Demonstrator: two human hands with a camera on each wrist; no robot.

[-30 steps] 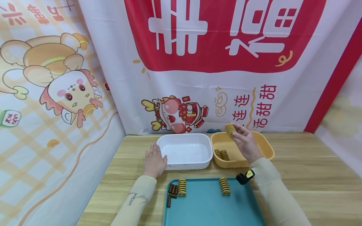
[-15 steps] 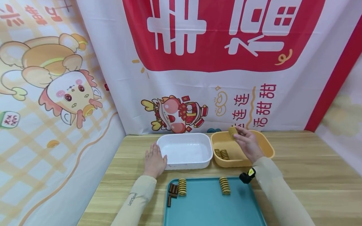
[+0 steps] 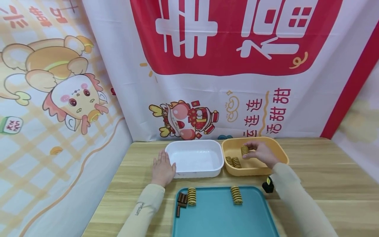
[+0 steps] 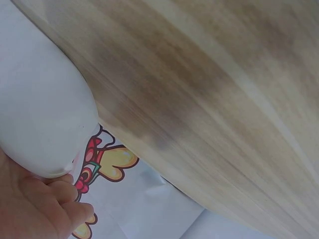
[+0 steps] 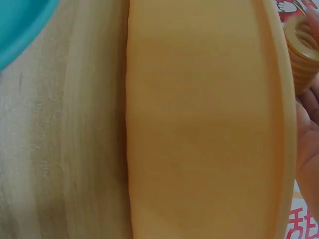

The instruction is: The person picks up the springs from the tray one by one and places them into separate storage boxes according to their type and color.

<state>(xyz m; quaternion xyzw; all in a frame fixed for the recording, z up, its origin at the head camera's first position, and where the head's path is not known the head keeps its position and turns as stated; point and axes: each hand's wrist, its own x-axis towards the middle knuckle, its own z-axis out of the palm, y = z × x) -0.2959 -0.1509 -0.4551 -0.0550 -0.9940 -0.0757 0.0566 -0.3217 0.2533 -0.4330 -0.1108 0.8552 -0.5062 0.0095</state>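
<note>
My right hand (image 3: 262, 153) pinches a yellow coil spring (image 3: 244, 150) between thumb and fingers, inside the opening of the yellow bin (image 3: 281, 154). In the right wrist view the same spring (image 5: 301, 55) shows past the bin's rim, at the right edge. Two more yellow springs (image 3: 233, 162) lie at the left end of that bin. My left hand (image 3: 163, 169), fingers extended, rests against the left side of the white bin (image 3: 195, 174). The left wrist view shows this hand (image 4: 42, 204) touching the white bin's rim (image 4: 50, 99).
A teal tray (image 3: 222, 217) lies in front of the bins. On it stand apart a left yellow spring (image 3: 191, 197) and a right yellow spring (image 3: 236, 195). Several small dark brown springs (image 3: 182, 199) cluster in its left corner. A printed cloth (image 3: 189, 82) hangs behind the wooden table (image 3: 325, 184).
My right hand has lowered the yellow spring from above the yellow bin's back rim down into the bin's opening, shifting slightly right. My left hand stays at the white bin.
</note>
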